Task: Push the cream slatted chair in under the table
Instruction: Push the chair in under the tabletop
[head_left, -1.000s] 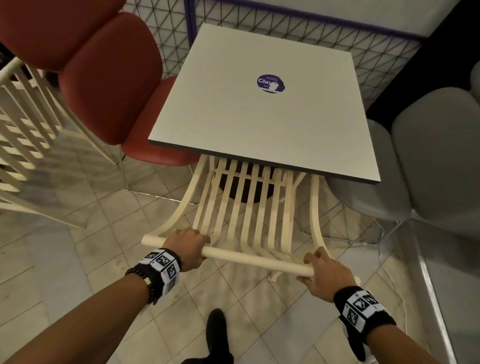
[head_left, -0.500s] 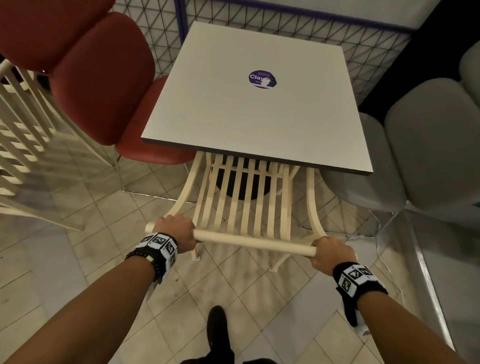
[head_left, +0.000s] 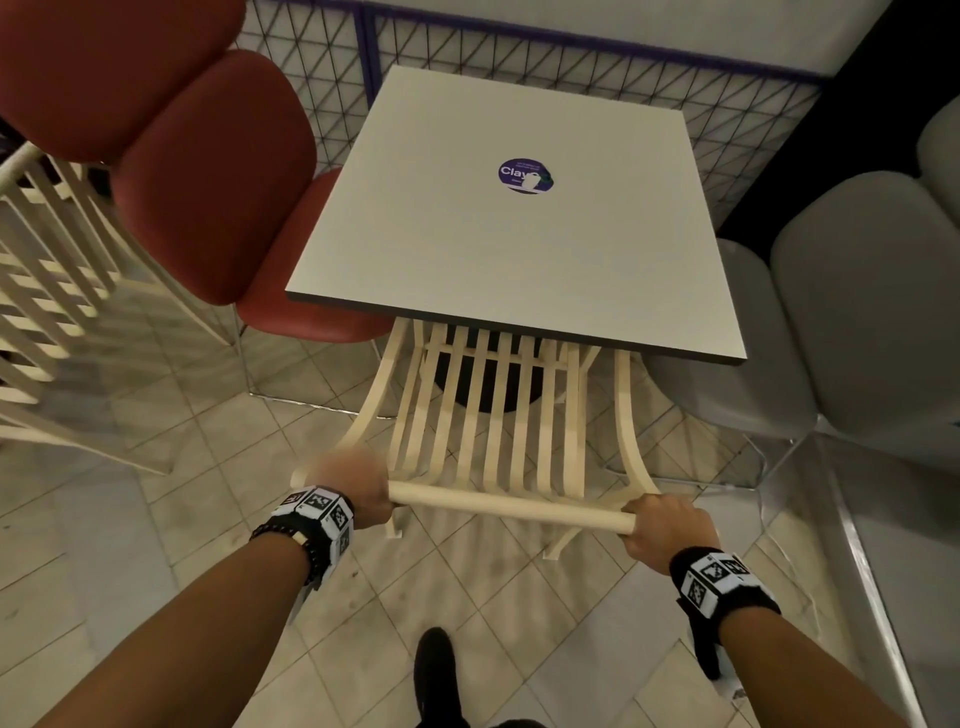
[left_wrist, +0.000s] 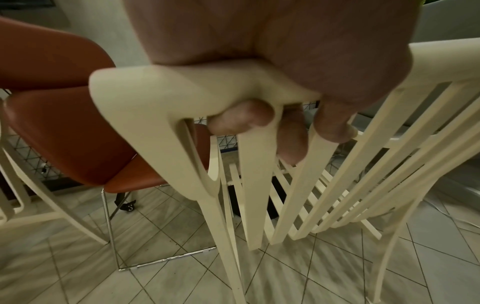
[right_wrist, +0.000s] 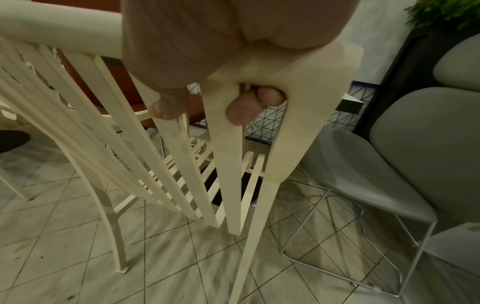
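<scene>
The cream slatted chair (head_left: 498, 431) stands at the near edge of the square grey table (head_left: 519, 249), its seat mostly hidden under the tabletop. Its round top rail (head_left: 509, 504) runs between my hands. My left hand (head_left: 358, 488) grips the rail's left end, fingers curled round it (left_wrist: 241, 119). My right hand (head_left: 665, 525) grips the right end, fingertips (right_wrist: 244, 107) poking between the slats. The slats (left_wrist: 363, 164) curve down to the seat in both wrist views.
A red padded chair (head_left: 208, 182) stands left of the table, a grey one (head_left: 852, 322) right. Another cream slatted chair (head_left: 41, 291) is at far left. A wire-mesh partition (head_left: 519, 57) backs the table. My shoe (head_left: 436, 670) is on the tiled floor.
The chair has slid forward, further under the tabletop, with both hands gripping the top rail throughout. My view has followed it toward the table.
</scene>
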